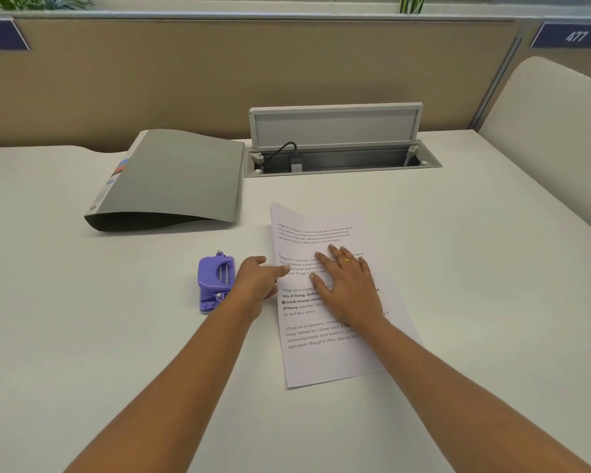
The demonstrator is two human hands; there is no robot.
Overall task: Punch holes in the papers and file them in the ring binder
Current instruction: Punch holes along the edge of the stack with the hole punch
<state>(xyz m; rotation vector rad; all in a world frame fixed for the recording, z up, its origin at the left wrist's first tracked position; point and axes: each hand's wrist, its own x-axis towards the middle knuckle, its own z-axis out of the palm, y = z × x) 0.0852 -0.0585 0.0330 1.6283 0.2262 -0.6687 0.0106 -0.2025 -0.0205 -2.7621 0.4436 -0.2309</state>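
Observation:
Printed white papers [325, 356] lie on the white desk in front of me, with two punched holes near their left edge. My right hand [347, 285] rests flat on the middle of the sheets, fingers spread. My left hand [258, 281] is at the papers' left edge, its fingertips touching the edge. Just left of that hand stands a purple hole punch [215, 283]. A grey ring binder [171, 180] lies closed at the back left.
An open cable box [338, 155] with a raised lid and a plugged black cable is set into the desk behind the papers. A beige partition [219, 73] runs along the back. A cream chair back [553, 138] stands at the right.

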